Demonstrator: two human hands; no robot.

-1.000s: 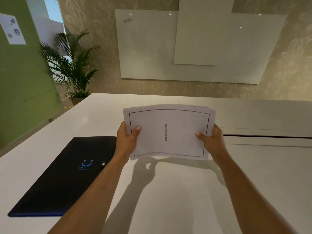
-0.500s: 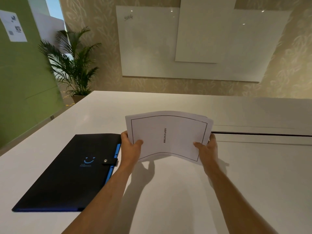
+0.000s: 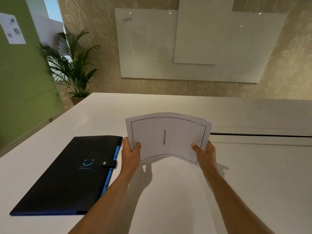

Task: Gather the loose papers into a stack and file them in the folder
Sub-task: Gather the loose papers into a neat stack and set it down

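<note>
Head view: stack (image 3: 166,137) lowered since earlier, left hand (image 3: 130,152) and right hand (image 3: 205,153) pinching its edges; closed folder (image 3: 67,174) needs opening next.

My left hand (image 3: 131,153) and my right hand (image 3: 206,153) gripped the paper stack (image 3: 168,137) at its two sides, above the white table (image 3: 168,191). Under the stack the table surface was bare, so there was free room below and toward me between my forearms. On my left the black folder (image 3: 70,174) lay flat and closed with its snap strap (image 3: 108,163), just beside my left wrist; it blocked the low way on that side. On my right the table was free up to a dark slot (image 3: 260,135) in the top. Behind the stack the surface was open until the far edge. The potted palm (image 3: 72,68) stood well apart.
</note>
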